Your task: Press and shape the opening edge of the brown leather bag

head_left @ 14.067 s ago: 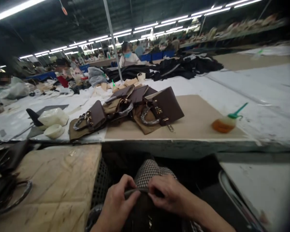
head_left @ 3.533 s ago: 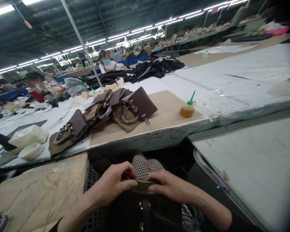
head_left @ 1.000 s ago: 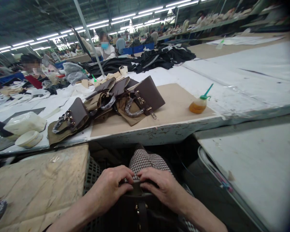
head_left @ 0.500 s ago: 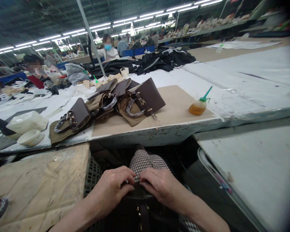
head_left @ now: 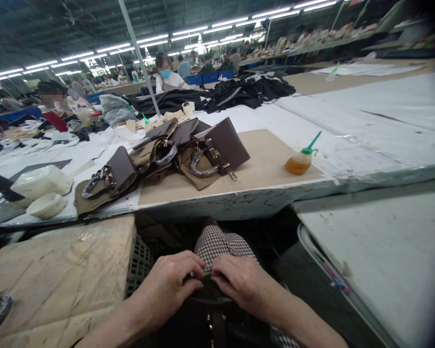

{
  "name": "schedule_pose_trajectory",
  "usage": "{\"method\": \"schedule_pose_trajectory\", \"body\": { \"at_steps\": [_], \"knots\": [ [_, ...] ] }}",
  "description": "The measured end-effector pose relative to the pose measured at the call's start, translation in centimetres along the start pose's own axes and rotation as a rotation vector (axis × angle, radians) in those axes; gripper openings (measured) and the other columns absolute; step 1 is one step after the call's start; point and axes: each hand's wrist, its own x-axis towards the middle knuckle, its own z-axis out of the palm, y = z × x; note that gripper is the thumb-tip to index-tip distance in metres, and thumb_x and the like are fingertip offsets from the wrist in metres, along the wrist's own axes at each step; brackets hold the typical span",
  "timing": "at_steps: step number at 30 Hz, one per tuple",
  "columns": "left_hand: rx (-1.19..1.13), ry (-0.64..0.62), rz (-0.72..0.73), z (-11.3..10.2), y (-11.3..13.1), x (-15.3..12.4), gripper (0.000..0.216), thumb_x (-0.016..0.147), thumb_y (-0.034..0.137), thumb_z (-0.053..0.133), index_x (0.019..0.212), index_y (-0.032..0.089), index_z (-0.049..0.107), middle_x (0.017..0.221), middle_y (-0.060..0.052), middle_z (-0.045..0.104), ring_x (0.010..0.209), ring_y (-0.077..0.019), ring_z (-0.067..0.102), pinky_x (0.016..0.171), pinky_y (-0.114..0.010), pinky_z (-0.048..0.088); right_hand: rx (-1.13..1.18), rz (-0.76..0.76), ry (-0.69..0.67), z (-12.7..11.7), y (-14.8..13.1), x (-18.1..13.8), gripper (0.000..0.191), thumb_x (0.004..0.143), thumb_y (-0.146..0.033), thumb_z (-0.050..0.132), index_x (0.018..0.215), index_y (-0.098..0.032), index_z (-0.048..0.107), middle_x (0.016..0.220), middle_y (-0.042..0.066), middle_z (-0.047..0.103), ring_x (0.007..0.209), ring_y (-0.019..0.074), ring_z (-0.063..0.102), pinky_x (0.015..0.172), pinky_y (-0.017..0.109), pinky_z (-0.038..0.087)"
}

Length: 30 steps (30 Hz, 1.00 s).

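A dark brown handbag [head_left: 210, 321] with gold fittings rests on my lap, over checked trousers [head_left: 217, 244]. My left hand [head_left: 170, 285] and my right hand [head_left: 237, 280] both pinch the bag's top edge, fingertips almost touching at its middle. Most of the bag is hidden below my hands and the bottom of the view. On the table in front lies a pile of brown handbags [head_left: 174, 154] with wrapped handles.
An amber glue bottle [head_left: 300, 162] with a green nozzle stands on the tan board [head_left: 271, 159]. White foam pieces [head_left: 41, 181] lie at left. A worn wooden surface [head_left: 58, 275] is at my left, a white table [head_left: 391, 251] at my right. Other people work at the far tables.
My hands came closer together on the bag's top edge. The view shifted slightly; nothing on the table moved.
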Motion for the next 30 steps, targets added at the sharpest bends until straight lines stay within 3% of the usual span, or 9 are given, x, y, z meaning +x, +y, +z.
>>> {"method": "schedule_pose_trajectory", "body": {
  "at_steps": [8, 14, 22, 30],
  "knots": [
    [0.009, 0.0, -0.058, 0.0, -0.1, 0.4, 0.02, 0.077, 0.002, 0.07, 0.08, 0.021, 0.07, 0.103, 0.004, 0.072, 0.097, -0.0123, 0.066, 0.087, -0.02, 0.046, 0.084, -0.054, -0.018, 0.4, 1.0, 0.6, 0.01, 0.084, -0.01, 0.061, 0.089, -0.018, 0.059, 0.081, 0.0, 0.062, 0.067, 0.0146, 0.056, 0.058, 0.027, 0.037],
    [0.043, -0.024, -0.102, 0.0, -0.3, 0.7, 0.019, 0.077, 0.004, 0.069, 0.081, 0.022, 0.072, 0.11, 0.002, 0.072, 0.102, -0.0146, 0.067, 0.091, -0.023, 0.047, 0.178, -0.076, 0.031, 1.2, 1.1, -0.1, 0.011, 0.087, -0.009, 0.054, 0.091, -0.018, 0.058, 0.083, 0.002, 0.063, 0.071, 0.0151, 0.059, 0.061, 0.026, 0.04],
    [0.283, -0.14, -0.017, 0.1, -0.4, 1.2, 0.018, 0.087, 0.008, 0.061, 0.091, 0.024, 0.066, 0.123, 0.002, 0.067, 0.102, -0.0169, 0.067, 0.086, -0.025, 0.05, 0.155, -0.093, 0.062, 1.5, 1.2, -0.1, 0.011, 0.085, -0.009, 0.056, 0.09, -0.018, 0.058, 0.08, 0.001, 0.063, 0.068, 0.015, 0.057, 0.059, 0.027, 0.038],
    [0.228, -0.19, 0.054, 0.0, -0.9, 2.1, 0.012, 0.088, 0.009, 0.063, 0.087, 0.021, 0.063, 0.118, 0.002, 0.067, 0.104, -0.0144, 0.065, 0.091, -0.022, 0.049, 0.176, -0.028, 0.142, 2.3, 1.4, -0.6, 0.011, 0.087, -0.008, 0.054, 0.089, -0.018, 0.058, 0.08, 0.001, 0.062, 0.068, 0.0146, 0.057, 0.059, 0.026, 0.039]
  ]
}}
